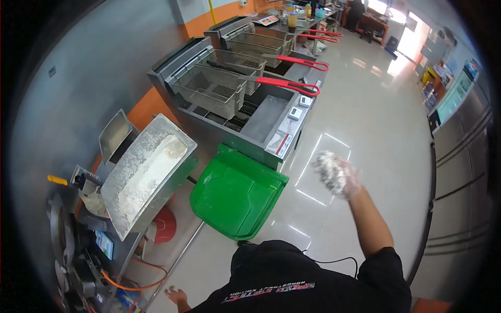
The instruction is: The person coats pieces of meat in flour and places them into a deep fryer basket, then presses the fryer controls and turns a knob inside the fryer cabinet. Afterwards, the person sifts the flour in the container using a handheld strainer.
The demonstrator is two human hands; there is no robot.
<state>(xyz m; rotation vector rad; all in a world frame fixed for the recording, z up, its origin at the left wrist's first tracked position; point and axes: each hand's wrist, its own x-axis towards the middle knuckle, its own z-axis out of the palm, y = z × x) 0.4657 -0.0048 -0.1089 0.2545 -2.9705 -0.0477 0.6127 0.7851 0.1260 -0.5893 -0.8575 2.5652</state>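
Observation:
My right hand (350, 180), in what looks like a thin clear glove, is raised over the floor at the right. Its fingers are closed round a lumpy, flour-covered mass (330, 171) that I cannot identify. Low at the left, my left hand (175, 293) is bare and holds nothing, its fingers apart. A deep metal pan (134, 156) of white flour (156, 169) stands tilted in view at the left, away from both hands. Between the pan and my right hand is a green plastic lid or bin top (237, 193).
Fryers (271, 117) with wire baskets (209, 86) and red handles (287, 83) stand above the green plastic. A smaller metal pan (116, 135), a red bucket (165, 225) and an orange hose (141, 287) are left. Steel fridges (462, 172) line the right.

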